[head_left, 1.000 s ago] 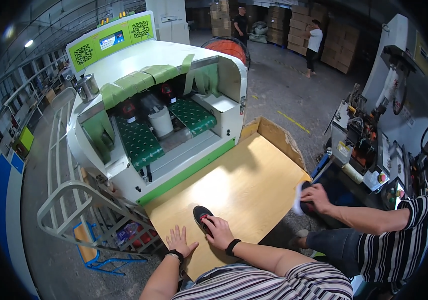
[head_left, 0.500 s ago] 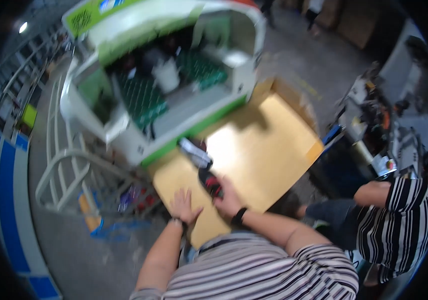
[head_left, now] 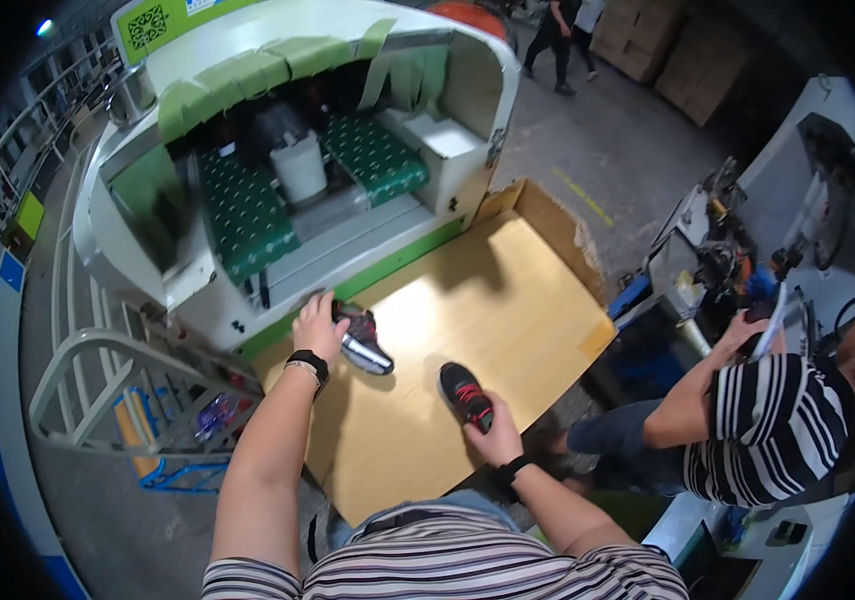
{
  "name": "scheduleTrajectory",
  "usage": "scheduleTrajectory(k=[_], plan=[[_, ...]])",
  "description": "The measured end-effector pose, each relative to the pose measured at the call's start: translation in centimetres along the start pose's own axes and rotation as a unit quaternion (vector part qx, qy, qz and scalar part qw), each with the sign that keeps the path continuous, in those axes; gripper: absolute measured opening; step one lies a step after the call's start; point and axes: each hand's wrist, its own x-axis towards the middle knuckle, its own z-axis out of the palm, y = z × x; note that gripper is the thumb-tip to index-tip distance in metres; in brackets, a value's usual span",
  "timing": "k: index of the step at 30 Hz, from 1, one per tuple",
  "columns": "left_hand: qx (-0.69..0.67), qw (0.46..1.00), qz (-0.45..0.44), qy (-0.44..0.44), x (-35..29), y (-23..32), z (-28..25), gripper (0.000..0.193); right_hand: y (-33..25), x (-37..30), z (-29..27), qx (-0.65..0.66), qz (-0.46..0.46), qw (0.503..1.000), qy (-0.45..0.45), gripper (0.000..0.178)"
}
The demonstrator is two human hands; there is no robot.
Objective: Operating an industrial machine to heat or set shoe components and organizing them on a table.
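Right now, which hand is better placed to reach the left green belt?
Probably the left hand: it is at the far shoe, closer to that belt. The right hand is at the near shoe, farther back.

Got the left hand (head_left: pixel 318 328) closed on a black-and-red sneaker with a white strip (head_left: pixel 364 349), over a pale wood-look tabletop (head_left: pixel 538 300) by a white-and-green machine (head_left: pixel 470 198) with dotted green belts (head_left: pixel 238 210). Gripping a black sneaker with red laces (head_left: pixel 463 391) in the right hand (head_left: pixel 498 438). Can spot a person in a black-and-white striped shirt (head_left: pixel 763 425) off to the right.
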Motion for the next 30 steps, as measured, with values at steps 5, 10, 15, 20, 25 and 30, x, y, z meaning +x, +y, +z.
scheduleTrajectory(k=[5, 10, 15, 20, 25, 30], plan=[[-0.131, 0.975, -0.162, -0.076, -1.0, -3.2, 4.2, 0.113, -1.2, -0.9, 0.2, -0.022, -0.031, 0.999, 0.025, 0.066], [-0.014, 0.981, -0.125, -0.147, -3.9, -0.6, -0.7, 0.100, -0.6, 0.1, -1.6, -0.014, 0.002, 0.999, 0.033, 0.065], [-0.129, 0.990, 0.038, 0.051, -12.5, -2.6, 0.1, 0.082, -0.8, 0.8, -1.2, -0.013, -0.021, 0.999, 0.027, 0.066], [-0.145, 0.986, -0.076, -0.044, -16.4, 0.2, -0.8, 0.074, 0.1, 0.6, -0.6, -0.014, -0.034, 0.999, 0.021, 0.068], [-0.076, 0.992, -0.070, -0.072, -17.3, 0.8, 0.4, 0.062, 0.0, 0.4, -0.8, -0.021, -0.032, 0.999, 0.027, 0.068], [-0.267, 0.941, -0.198, -0.065, -13.5, -2.2, 3.9, 0.080, -0.4, 0.2, -1.2, -0.024, -0.052, 0.998, 0.037, 0.066]])
